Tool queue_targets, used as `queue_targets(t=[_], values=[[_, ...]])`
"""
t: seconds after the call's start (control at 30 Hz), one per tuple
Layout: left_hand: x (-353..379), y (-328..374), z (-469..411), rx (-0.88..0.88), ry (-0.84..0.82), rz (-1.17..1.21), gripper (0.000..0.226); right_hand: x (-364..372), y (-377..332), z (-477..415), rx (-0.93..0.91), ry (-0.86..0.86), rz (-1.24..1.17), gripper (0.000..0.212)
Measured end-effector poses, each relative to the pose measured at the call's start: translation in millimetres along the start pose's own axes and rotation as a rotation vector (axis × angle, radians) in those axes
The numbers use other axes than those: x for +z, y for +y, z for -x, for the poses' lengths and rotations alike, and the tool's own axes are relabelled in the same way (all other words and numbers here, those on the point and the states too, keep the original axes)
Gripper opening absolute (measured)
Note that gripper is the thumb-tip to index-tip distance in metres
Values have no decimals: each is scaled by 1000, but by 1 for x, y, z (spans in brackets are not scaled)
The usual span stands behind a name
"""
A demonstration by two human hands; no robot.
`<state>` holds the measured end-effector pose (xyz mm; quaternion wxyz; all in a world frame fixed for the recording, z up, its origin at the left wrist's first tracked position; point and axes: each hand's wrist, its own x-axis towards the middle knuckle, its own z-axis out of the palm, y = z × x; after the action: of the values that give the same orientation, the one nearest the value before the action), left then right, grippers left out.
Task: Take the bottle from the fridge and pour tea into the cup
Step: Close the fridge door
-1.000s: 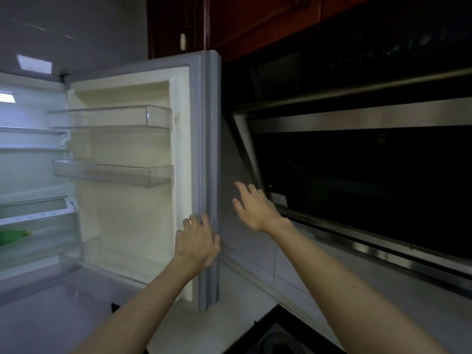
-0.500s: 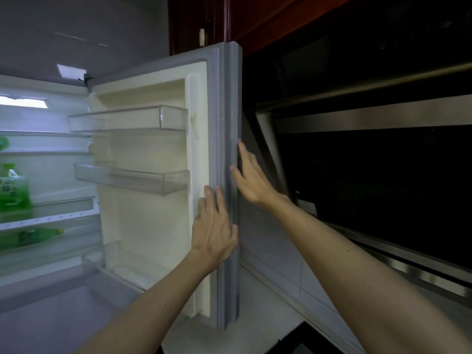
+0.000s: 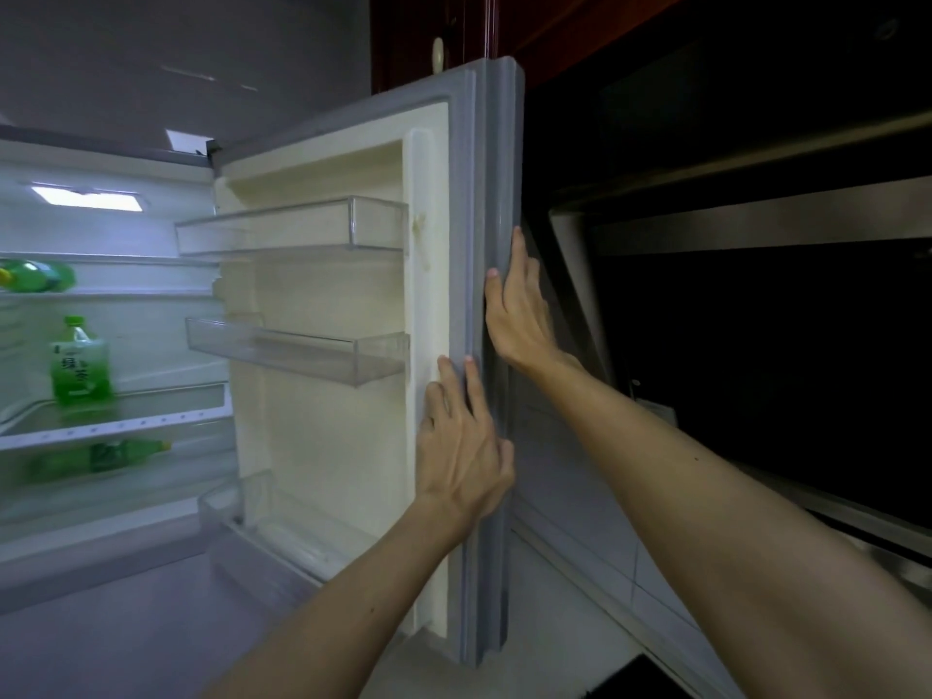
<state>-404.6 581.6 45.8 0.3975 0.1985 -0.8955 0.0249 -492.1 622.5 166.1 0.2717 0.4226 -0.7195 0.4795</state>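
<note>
The fridge stands open on the left, its door (image 3: 433, 204) swung wide toward me. My left hand (image 3: 461, 446) rests flat on the inner edge of the door, fingers up. My right hand (image 3: 519, 315) lies flat against the door's outer edge, higher up. Inside, a green tea bottle (image 3: 79, 363) stands upright on the middle shelf. A second green bottle (image 3: 35, 275) lies on the shelf above, and a third (image 3: 108, 456) lies on its side on the shelf below. No cup is in view.
Three clear door bins (image 3: 297, 227) are mounted inside the door, with nothing in them. A dark range hood (image 3: 756, 234) with a steel trim fills the right side. Red-brown cabinets (image 3: 444, 22) hang above. White tiled wall (image 3: 580, 507) and counter lie below the hood.
The view has turned left, showing more of the fridge's inside and the bottles. My right hand rose and came onto the door's outer edge; my left hand slid up the inner edge.
</note>
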Motion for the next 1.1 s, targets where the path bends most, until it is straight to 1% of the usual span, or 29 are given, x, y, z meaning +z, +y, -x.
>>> queue_targets(t=[0.2,0.4,0.6,0.77,0.93,1.1], values=[[-12,1,5,-29,3,-5,95,-4,-7,3,-49,46,26,58],[-32,-10,17,-45,16,-3,96,-1,-34,13,-58,87,79,58],[-58,-29,40,-121,54,20,97,18,-74,33,-121,186,111,58],[-81,-51,57,-216,77,38,93,49,-120,53,-88,292,84,66],[-106,-84,76,-227,103,19,99,65,-156,67,-160,296,61,67],[-126,-117,92,-245,143,22,95,85,-190,77,-219,313,38,67]])
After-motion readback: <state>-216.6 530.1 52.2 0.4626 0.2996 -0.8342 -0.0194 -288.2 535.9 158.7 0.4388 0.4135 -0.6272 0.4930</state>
